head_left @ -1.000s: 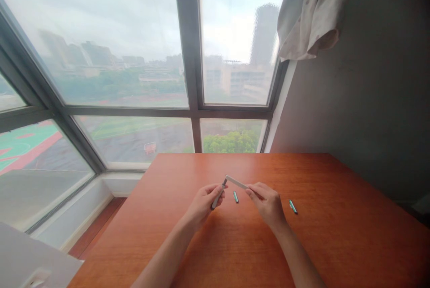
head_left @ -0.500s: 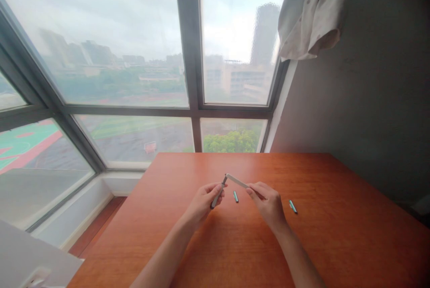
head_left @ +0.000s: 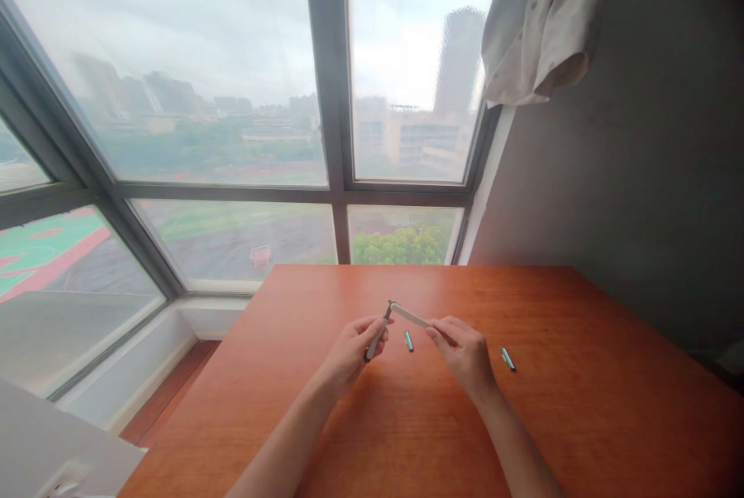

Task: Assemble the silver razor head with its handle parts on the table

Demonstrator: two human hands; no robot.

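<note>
Meeting near the middle of the frame, just below the window line, a slim grey tool (head_left: 377, 341) and a pale flat strip (head_left: 410, 316) form a shallow peak above the tabletop (head_left: 395, 436). The grey tool slants from its dark lower end at the left up to the right; the pale strip slopes down from the peak toward the right. At this size it is hard to tell whether the two are joined or only touching at the top.

The left hand (head_left: 356, 345) is closed around the grey tool, thumb laid along it. The right hand (head_left: 463, 349) pinches the lower end of the pale strip between thumb and fingers.

Between the hands, a small teal-and-dark piece (head_left: 408, 341) lies on the tabletop; a similar second piece (head_left: 508, 359) lies to the right of the right hand, apart from it. The left forearm (head_left: 291, 432) and right forearm (head_left: 517, 436) enter from the bottom edge.

Beyond the tabletop stands a grey window frame (head_left: 330, 80), with a green tree (head_left: 401, 245) outside at centre and a sports court (head_left: 46, 246) at the left. A pale garment (head_left: 538, 33) hangs at the upper right, before a shadowed wall (head_left: 628, 196).
</note>
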